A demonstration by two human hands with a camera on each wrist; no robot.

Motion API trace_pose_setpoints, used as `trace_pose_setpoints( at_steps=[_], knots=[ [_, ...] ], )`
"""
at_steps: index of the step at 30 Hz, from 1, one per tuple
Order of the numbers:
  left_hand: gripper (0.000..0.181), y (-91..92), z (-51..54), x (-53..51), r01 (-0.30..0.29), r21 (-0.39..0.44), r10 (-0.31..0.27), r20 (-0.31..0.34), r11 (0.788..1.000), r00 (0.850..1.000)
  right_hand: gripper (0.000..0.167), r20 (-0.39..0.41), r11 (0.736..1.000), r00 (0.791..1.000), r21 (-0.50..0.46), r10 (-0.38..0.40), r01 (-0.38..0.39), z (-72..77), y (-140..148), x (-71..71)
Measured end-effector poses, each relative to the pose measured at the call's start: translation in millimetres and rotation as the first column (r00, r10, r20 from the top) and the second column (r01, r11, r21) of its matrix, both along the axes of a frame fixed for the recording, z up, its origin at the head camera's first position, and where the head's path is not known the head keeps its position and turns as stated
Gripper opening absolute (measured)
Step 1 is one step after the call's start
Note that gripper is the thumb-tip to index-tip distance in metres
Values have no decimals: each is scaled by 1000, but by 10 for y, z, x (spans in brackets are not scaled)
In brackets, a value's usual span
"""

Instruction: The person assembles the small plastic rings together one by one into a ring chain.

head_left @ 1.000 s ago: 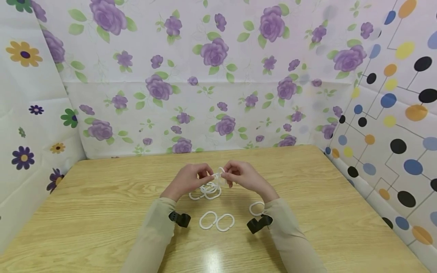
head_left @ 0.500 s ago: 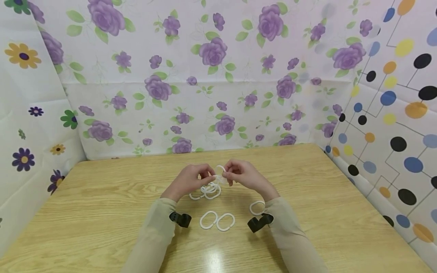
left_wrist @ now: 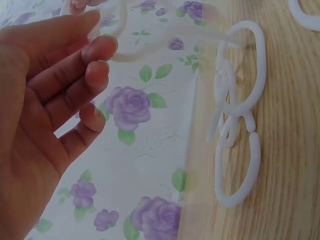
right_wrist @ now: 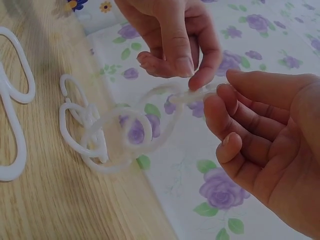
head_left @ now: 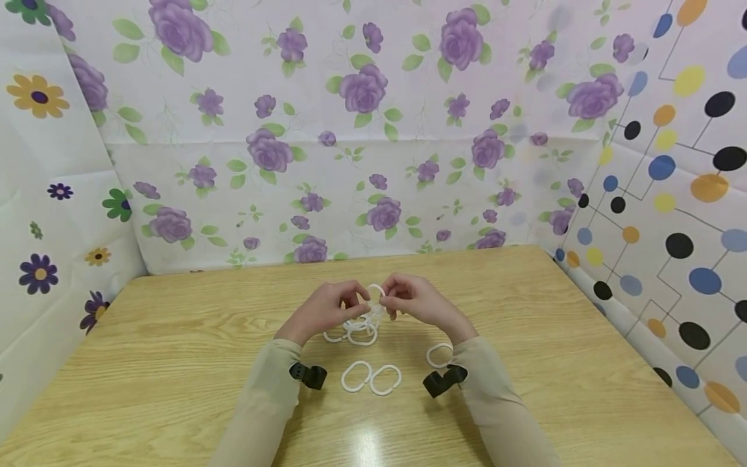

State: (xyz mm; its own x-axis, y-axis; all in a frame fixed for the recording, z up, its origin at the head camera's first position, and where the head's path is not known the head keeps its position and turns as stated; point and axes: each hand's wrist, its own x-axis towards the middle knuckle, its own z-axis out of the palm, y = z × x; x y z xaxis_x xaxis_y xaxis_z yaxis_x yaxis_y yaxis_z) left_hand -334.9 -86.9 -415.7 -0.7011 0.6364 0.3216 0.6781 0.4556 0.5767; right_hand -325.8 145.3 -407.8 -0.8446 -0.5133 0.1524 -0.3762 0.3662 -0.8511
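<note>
My right hand (head_left: 417, 301) pinches a white plastic C-shaped ring (head_left: 375, 286) between thumb and fingertips above the table. From it hang further linked rings, blurred in the right wrist view, leading down to a small chain of rings (right_wrist: 80, 127) on the wood. Close by on the left, my left hand (head_left: 332, 305) has its thumb and fingertips apart with no ring between them. In the left wrist view its fingers (left_wrist: 75, 75) are loosely bent, with a blurred ring behind the fingertips. A lower ring (left_wrist: 252, 170) of the chain shows a narrow gap.
Nearer me on the wooden table (head_left: 175, 363) lie two touching white rings (head_left: 385, 380). Another ring (head_left: 439, 355) lies partly behind my right wrist. A black wrist camera (head_left: 315, 376) is strapped to each sleeve. Flowered cloth (head_left: 373, 194) stands behind the table.
My left thumb and fingers have parted and let go of a ring; the linked rings have dropped to hang from the right hand. My right hand stays nearly in place.
</note>
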Motion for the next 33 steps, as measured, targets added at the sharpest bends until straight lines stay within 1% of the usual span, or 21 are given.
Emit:
trace_pose_setpoints(
  at_steps=[2,4,7,10,13,15,18,20,22,28,33],
  knots=[
    [18,1,-1,-3,5,7,-5,18,1000,1000,10,0,1000,1000,-2,5,-5,3,1,2],
    [23,1,4,-4,-2,18,1,37,1000,999,10,1,1000,1000,-4,4,-4,9,6,2],
    [31,1,15,-7,-36,23,35,69,999,997,11,0,1000,1000,-10,0,0,16,16,-2],
    [36,-1,22,-13,-71,4,71,90,997,993,12,4,1000,1000,-22,0,0,22,23,-8],
    [32,-5,16,-24,-87,-40,90,92,995,992,13,9,999,1000,-36,1,0,22,20,-9],
    [26,-11,6,-30,-83,-68,88,86,994,992,13,12,999,1000,-47,1,-1,18,17,-10],
    [24,-22,-8,-34,-66,-91,73,80,994,994,15,17,998,1000,-64,8,-7,5,14,-13],
    [25,-32,-17,-33,-59,-94,66,82,994,994,17,18,997,1000,-72,15,-14,-9,12,-18],
    [25,-41,-19,-28,-65,-93,73,84,994,994,17,14,997,1000,-76,23,-22,-26,10,-23],
    [26,-70,-4,-18,-110,-79,118,96,991,988,16,-26,997,999,-58,42,-44,-79,14,-48],
    [26,-103,17,-16,-128,-71,136,110,989,985,14,-27,997,997,-28,72,-73,-107,22,-56]
  ],
)
